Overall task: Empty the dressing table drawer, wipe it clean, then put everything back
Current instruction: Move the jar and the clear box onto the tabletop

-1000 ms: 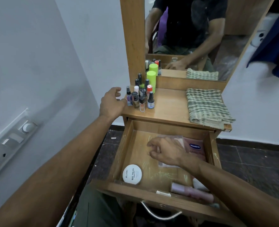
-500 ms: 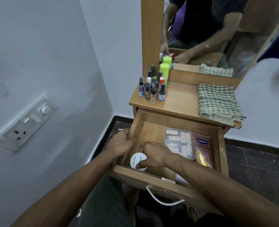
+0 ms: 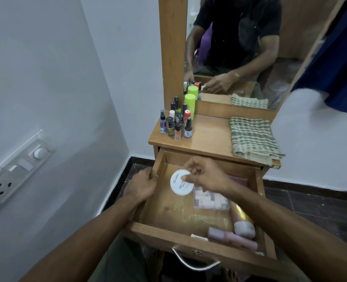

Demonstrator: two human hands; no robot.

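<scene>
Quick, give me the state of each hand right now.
Left hand: closed on the left wall of the drawer.
Right hand: closed, holding the round white nail polish remover tub above the drawer.

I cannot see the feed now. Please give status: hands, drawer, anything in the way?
Left hand grips drawer side wall. Right hand holds white round jar above drawer. Packets and tubes remain inside. Nothing blocks.

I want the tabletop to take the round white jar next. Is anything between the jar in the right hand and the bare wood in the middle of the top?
Nothing visible blocks it. The right hand holds the round white jar above the open drawer. The tabletop is bare between the small bottles at its left and the checked cloth at its right.
</scene>
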